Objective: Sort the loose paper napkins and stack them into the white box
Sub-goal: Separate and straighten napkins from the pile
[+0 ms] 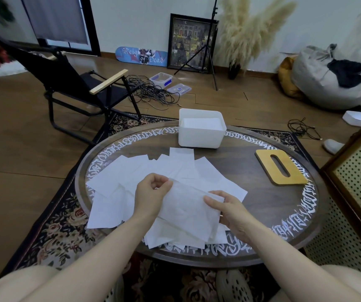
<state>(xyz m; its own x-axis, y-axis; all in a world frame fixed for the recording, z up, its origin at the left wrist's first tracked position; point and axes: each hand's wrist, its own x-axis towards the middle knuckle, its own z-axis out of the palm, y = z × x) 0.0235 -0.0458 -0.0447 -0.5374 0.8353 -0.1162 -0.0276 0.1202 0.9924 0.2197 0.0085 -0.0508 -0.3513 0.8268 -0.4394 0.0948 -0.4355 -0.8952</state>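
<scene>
Head view: napkin held low centre, box straight up-frame.
Left hand [153, 190] and right hand [225, 207] each pinch an end of one napkin [188, 205], long axis left-right, over the loose pile [118, 177]; box [201, 138] sits beyond on the counter [240, 171], right hand slightly nearer.

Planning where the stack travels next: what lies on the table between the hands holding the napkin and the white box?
In the head view, loose napkins overlap between the hands' napkin and the white box; just before the box, bare table.
</scene>
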